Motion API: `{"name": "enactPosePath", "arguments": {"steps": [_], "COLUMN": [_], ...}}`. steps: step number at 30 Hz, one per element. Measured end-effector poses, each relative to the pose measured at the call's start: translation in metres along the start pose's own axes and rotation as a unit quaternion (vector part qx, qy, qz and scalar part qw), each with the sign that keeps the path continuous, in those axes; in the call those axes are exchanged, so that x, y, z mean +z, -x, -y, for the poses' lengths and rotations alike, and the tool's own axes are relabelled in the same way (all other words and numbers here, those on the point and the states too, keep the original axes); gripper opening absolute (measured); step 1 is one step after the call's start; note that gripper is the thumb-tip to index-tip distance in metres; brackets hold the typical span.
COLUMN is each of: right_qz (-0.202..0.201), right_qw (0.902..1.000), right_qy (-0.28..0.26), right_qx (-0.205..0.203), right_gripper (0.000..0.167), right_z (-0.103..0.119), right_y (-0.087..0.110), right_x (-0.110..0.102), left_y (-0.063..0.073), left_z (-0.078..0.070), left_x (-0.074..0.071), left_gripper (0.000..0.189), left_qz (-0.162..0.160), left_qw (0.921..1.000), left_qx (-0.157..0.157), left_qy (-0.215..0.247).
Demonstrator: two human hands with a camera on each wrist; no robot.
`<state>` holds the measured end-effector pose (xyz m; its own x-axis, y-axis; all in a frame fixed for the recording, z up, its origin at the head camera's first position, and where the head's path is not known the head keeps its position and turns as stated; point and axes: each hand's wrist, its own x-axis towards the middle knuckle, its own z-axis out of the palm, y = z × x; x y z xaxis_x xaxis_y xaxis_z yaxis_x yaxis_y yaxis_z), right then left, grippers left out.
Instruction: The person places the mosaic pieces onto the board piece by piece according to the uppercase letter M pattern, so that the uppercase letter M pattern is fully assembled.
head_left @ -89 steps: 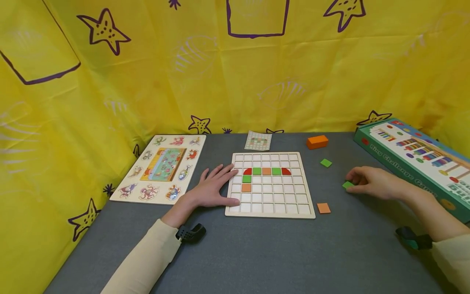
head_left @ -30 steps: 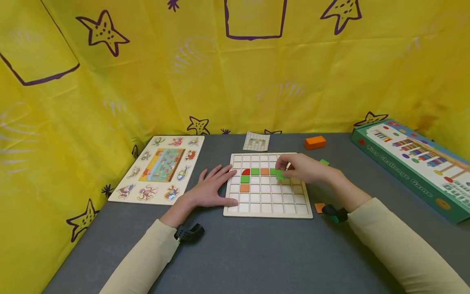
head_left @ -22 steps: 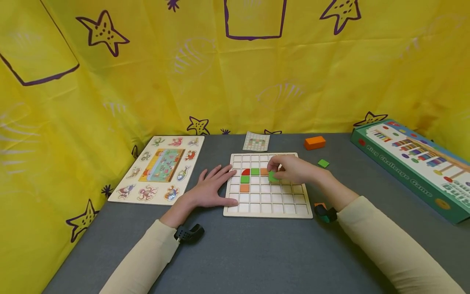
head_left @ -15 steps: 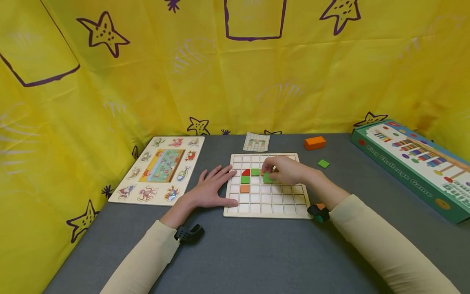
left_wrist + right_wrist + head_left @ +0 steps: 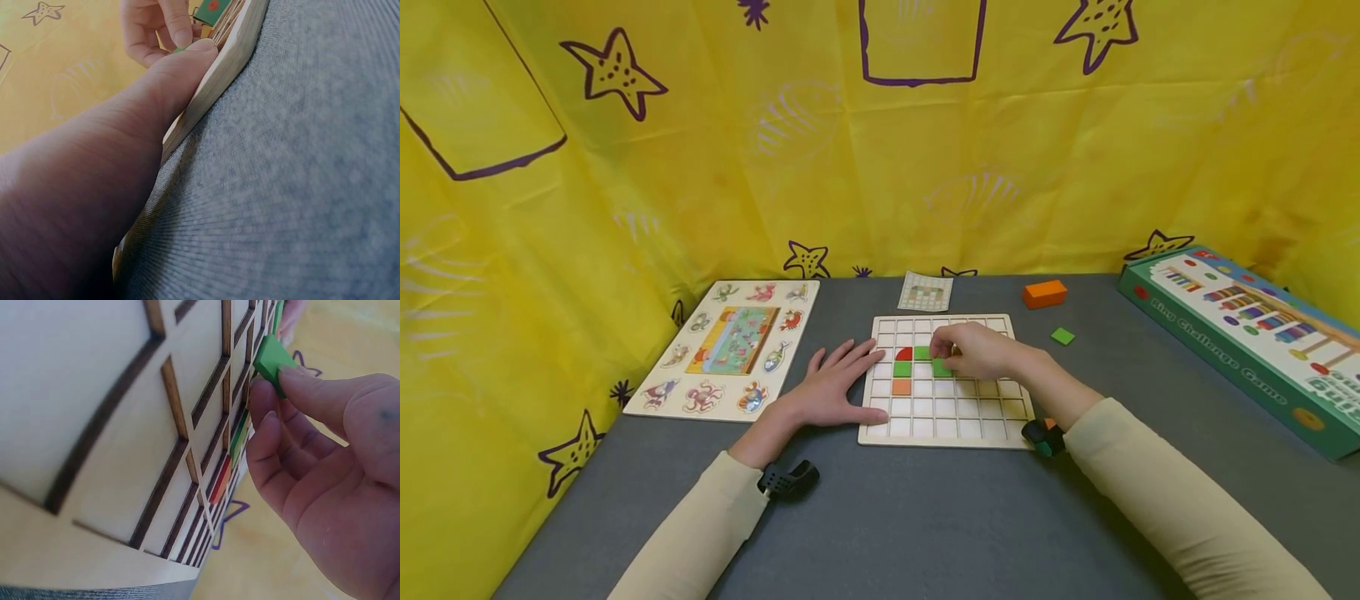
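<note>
My right hand pinches a green square tile between thumb and fingers, over the wooden grid board. In the right wrist view the green tile is tilted, close to the grid's face. On the board's left edge rests my left hand, fingers spread and thumb at the near left corner. Set in the grid are a red rounded piece, an orange tile and green tiles, one being the left-side green tile. My right hand hides other pieces of the upper row.
Behind the board lies a pattern card. To the right are an orange block, a loose green tile and an orange tile partly hidden by the wristband. A sea-animal puzzle lies left; a green game box stands right.
My right hand has brought the green tile from the table at the right onto the board, then slid left along the upper row. The left hand has stayed in place.
</note>
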<state>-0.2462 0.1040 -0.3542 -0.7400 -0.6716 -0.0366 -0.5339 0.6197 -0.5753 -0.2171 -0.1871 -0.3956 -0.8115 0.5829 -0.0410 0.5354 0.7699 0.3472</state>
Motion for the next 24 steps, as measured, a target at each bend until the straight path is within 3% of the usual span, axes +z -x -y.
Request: {"name": "enactPosePath", "arguments": {"steps": [24], "right_qz": [-0.01], "right_qw": [0.9997], "right_qy": [-0.021], "right_qx": [0.009], "right_gripper": [0.009], "right_z": [-0.0046], "right_y": [0.0088], "right_x": [-0.0073], "left_y": [0.0009], "left_z": [-0.0014], "left_x": [-0.0009], "left_gripper": [0.097], "left_qz": [0.0], "left_qw": [1.0], "left_qx": [0.002], "left_qy": [0.002]}}
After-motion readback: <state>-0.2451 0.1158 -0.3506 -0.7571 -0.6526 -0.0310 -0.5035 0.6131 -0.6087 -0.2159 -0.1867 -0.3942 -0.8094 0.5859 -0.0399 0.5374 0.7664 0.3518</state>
